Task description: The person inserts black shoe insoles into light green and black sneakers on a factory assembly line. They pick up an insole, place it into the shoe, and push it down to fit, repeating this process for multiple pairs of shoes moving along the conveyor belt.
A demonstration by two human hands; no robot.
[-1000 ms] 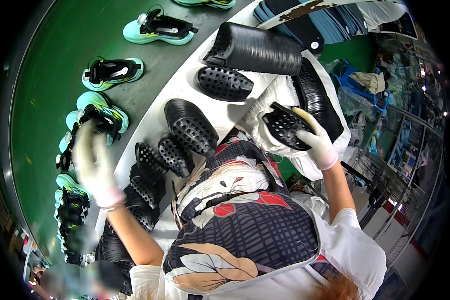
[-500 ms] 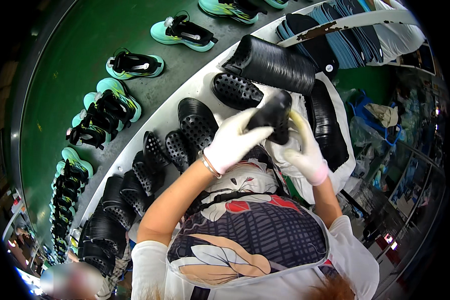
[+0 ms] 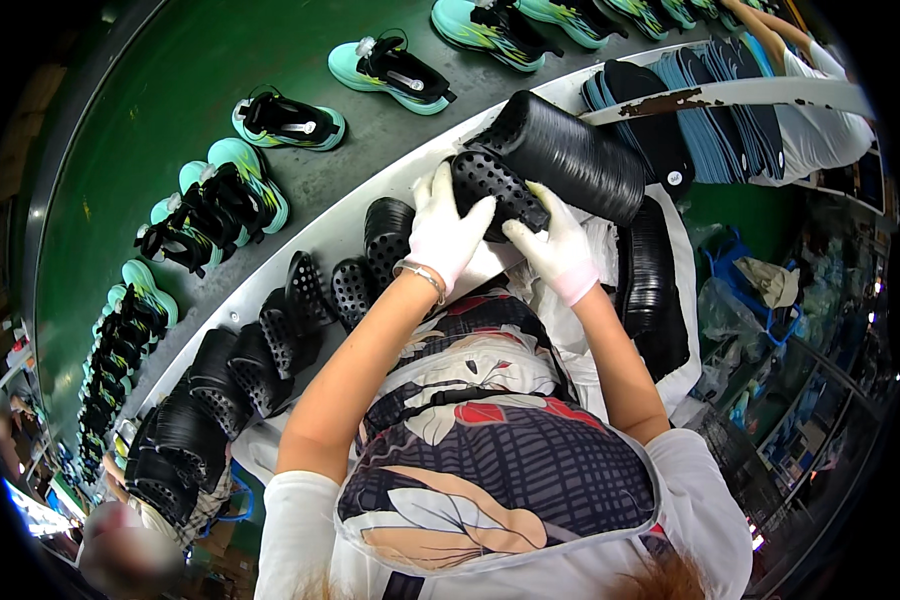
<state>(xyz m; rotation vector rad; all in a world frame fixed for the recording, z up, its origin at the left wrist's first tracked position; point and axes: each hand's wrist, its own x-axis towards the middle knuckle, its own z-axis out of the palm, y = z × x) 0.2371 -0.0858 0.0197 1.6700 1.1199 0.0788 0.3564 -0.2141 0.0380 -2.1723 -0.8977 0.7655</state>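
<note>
A big green table (image 3: pixel 170 90) curves along my left side. A long white shelf (image 3: pixel 332 225) runs next to it, close to my tummy. I wear a dark apron (image 3: pixel 510 465) with red, white and tan flowers. A fat black stack (image 3: pixel 575 155) lies on its side at the far part of the shelf. Beside it is a bunch of flat blue and black soles (image 3: pixel 645 130). Another black stack (image 3: pixel 655 290) sits to my right on white cloth (image 3: pixel 680 385). Short black piles (image 3: pixel 215 380) with holes stand in a line to my left. Minty green and black shoes (image 3: pixel 390 75) sit on the table, some pressed close together. The black piece with holes (image 3: pixel 492 188) is in front of me, between my left hand (image 3: pixel 442 225) and my right hand (image 3: pixel 558 245), just beside the fat black stack. Both hands wear white gloves. My left fingers are closed around its left side. My right fingers and thumb grip its right end. I can't tell what is under it. A thin shiny bracelet (image 3: pixel 420 269) is on my left wrist.
</note>
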